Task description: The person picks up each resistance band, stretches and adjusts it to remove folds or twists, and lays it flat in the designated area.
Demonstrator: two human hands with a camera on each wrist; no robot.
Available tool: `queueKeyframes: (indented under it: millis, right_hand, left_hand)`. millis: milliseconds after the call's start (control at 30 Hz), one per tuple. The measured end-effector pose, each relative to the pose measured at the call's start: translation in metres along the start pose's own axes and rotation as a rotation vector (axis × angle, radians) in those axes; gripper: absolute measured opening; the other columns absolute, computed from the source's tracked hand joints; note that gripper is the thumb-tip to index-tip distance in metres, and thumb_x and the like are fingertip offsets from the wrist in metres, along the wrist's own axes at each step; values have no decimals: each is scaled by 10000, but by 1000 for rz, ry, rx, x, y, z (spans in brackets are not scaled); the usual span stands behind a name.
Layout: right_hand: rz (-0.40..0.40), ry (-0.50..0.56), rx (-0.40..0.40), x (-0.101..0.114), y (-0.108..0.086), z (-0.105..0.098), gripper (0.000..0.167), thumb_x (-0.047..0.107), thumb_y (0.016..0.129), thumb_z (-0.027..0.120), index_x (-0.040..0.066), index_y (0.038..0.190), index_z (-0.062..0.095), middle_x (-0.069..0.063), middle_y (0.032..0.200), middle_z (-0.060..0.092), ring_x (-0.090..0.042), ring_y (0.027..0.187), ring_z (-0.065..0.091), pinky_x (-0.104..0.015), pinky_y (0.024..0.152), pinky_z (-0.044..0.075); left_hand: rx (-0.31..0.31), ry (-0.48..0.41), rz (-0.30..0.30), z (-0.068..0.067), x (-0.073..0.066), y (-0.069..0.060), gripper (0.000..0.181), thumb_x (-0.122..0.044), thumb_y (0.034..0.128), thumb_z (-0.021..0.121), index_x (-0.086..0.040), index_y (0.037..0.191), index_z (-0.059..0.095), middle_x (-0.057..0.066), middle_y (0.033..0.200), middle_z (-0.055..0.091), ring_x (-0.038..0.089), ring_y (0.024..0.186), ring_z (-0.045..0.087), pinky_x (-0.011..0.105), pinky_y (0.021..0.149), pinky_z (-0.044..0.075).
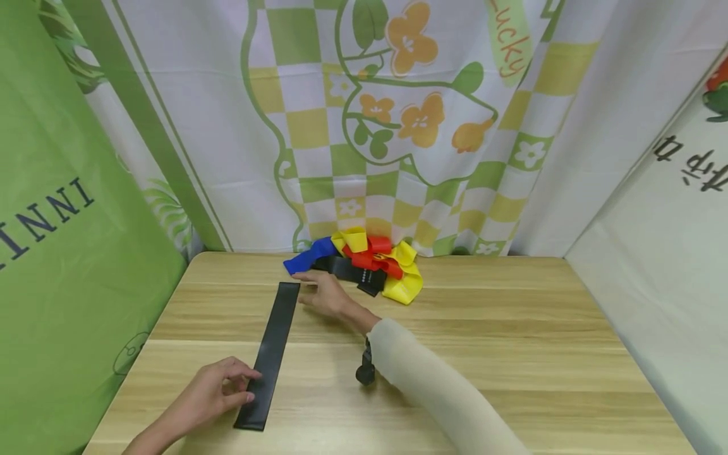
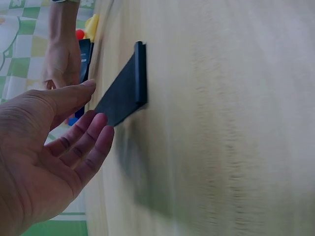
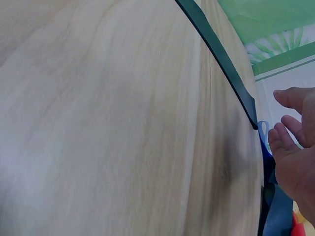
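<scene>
Black and smooth, the strip (image 1: pixel 272 354) lay flat on the table (image 1: pixel 483 341), running away from the person. The left hand (image 1: pixel 216 393) was over the strip's near end, its fingers softly bent and its thumb well apart from them, with hold of nothing; whether a fingertip touched the strip could not be told. The right hand (image 1: pixel 327 296) reached just beside the strip's far end, thumb and fingers parted in a wide, loose curve, and it too held nothing.

Beyond the strip's far end and to its right lay a heap of bands: a blue band (image 1: pixel 311 254), yellow ones (image 1: pixel 405 287), a red one (image 1: pixel 372 259) and a second black one (image 1: pixel 341 268). The right fingertips were near the blue band, with contact unclear.

In the left wrist view the strip's near end looked rounded, like a fold, so handling it well probably called for light fingertips on both layers together. Even, gentle pressure at each end would likely have served to keep the strip straight, while a sideways drag could have skewed it. The right fingers needed care so as not to snag the heap.
</scene>
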State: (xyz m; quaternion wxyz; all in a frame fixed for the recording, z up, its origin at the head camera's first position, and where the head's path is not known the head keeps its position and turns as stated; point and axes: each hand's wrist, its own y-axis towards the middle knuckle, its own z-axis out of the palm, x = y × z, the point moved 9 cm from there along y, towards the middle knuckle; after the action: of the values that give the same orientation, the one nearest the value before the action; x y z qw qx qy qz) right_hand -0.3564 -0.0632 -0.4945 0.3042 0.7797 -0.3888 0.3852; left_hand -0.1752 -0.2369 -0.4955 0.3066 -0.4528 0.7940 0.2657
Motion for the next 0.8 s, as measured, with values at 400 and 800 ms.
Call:
queueKeyframes:
  millis: [400,800]
  right_hand:
    - [-56,141,43,9,-15,-25,465,-108,938,719,-50,1394,649,-250,1411,646,-411,1324,614,-552,1109,503]
    - [-105,70,40,10,-32,-73,430,-46,950,749,-57,1370,657,-241,1338,682,-476,1221,661,-558,1071,530]
  left_hand:
    - [-68,-35,-52,-19,-6,33,347,-3,867,848,12,1201,753,175,1189,747,341,978,748,239,756,632]
    - [-123,-75,-93,-23,-8,76,373,-47,928,811,-16,1290,724,197,1256,730,349,1113,715,324,874,633]
